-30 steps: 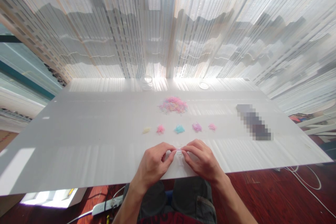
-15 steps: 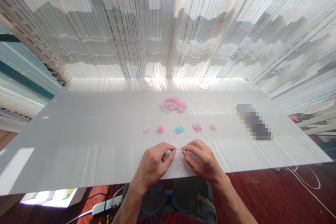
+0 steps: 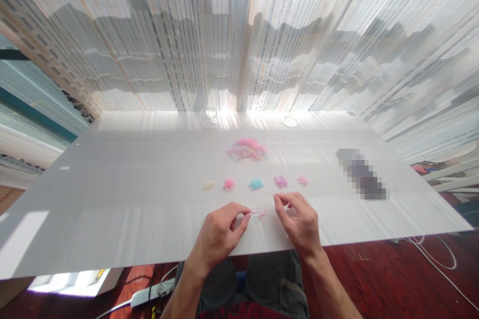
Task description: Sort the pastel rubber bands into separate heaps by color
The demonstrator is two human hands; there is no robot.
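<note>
The left hand (image 3: 221,232) has its grip closed at the fingertips on what seems a pinkish strand (image 3: 255,212), just beside a few loose strands (image 3: 259,217) which lie on the white counter (image 3: 112,184), while the right hand (image 3: 300,220) pinches a thin pale strand (image 3: 270,193) between thumb and forefinger, below the purple pile (image 3: 280,181). Beyond the hands there is a row of small piles, from left to right yellow (image 3: 208,186), pink (image 3: 228,184), turquoise (image 3: 256,183), this purple one and light pink (image 3: 303,180), and farther behind them lies the larger mixed heap (image 3: 247,150).
</note>
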